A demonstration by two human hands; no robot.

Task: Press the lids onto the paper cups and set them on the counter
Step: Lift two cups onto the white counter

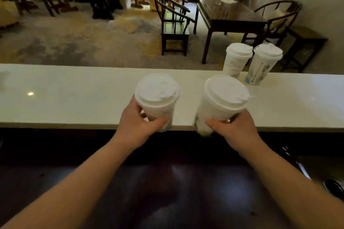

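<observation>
A: What's on the left?

B: The left hand point(136, 123), its grip closed round the lower part of the left cup point(157, 102). White paper, a faint print low on its wall, blurred. A white lid point(156, 89) sits on its rim, flat and round with a raised centre.

A: Where is that cup?

B: Over the near edge of the pale surface point(74, 95). I can't tell whether its base touches.

A: And next to it?

B: The right cup point(221, 104), also white, tilted a little to the right, with a dark greenish print at its foot. Its lid point(226, 90) is on, and a small tab sticks out at the right side. The right hand point(235, 128) has its grip wrapped round the cup's bottom from the near side. This cup too is at the near edge, base hidden.

A: Further right?

B: Two more lidded cups stand on the far edge of the surface, just beside each other: the third cup point(236, 61) with a faint grey drawing, the fourth cup point(262, 65) with a thin line drawing and a blue mark low down.

A: Behind them?

B: A dark table point(229, 15) and chairs point(173, 22), far off.
</observation>
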